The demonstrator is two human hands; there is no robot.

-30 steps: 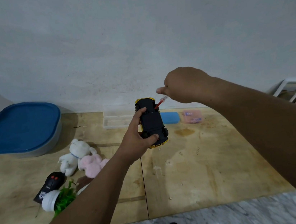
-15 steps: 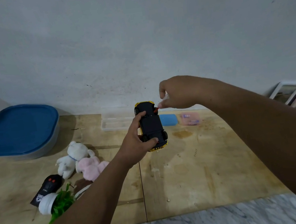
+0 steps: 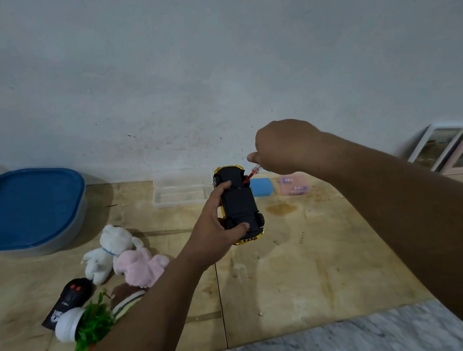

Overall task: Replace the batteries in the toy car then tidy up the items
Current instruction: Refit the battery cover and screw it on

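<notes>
- Compared with half a second ago, my right hand (image 3: 285,146) is sitting a little higher and further out, and the red screwdriver (image 3: 252,173) is showing again below my fist, slanting down to the toy car (image 3: 238,202).
- I am holding the car belly-up in my left hand (image 3: 217,230), thumb on the black underside and a fingertip hooked near the rear wheel, above the wooden floor (image 3: 310,268).
- My right hand is clenched round the screwdriver's clear handle, and its tip is touching the underside near the front axle, where I judge the battery-cover screw to be; the screw itself is too small to make out.
- To do this well, I am trying to keep the shaft in line with the screw and press in while turning, so the tip does not skip out.
- I am steadying the car firmly so it cannot twist.
- Near the wall, the clear plastic case (image 3: 181,192) and the pink packet (image 3: 295,185) are lying within reach.
</notes>
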